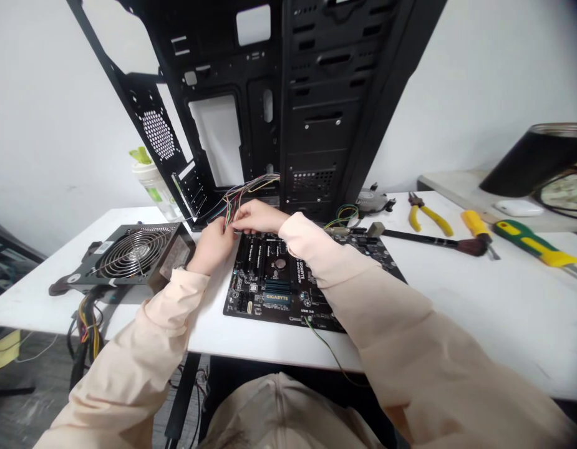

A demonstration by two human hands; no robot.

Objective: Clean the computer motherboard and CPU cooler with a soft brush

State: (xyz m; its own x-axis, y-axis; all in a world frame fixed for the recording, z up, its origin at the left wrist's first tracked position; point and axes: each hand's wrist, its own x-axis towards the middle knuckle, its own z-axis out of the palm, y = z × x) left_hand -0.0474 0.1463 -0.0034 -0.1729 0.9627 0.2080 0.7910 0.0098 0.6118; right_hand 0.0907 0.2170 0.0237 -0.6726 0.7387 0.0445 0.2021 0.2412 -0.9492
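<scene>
Thin coloured wires (251, 186) run out of the black computer case (323, 146) to my two hands. My left hand (214, 245) is closed on the wire bundle at the case's lower front. Beside it, my right hand (257, 217) pinches the same wires, its fingers touching or nearly touching the left ones. The wire ends are hidden by the fingers. Below my hands lies a black Gigabyte motherboard (277, 298), flat on the white table and partly covered by my right forearm. A single green-yellow wire (326, 345) trails from the board's near edge.
Left of my hands sits a power supply (133, 252) with cables hanging off the table (456, 324). To the right lie yellow-handled pliers (431, 219), a brush (456, 244), a yellow screwdriver (475, 224) and a green-yellow screwdriver (534, 242). A CPU cooler (375, 201) is beside the case; a cup (153, 184) stands behind.
</scene>
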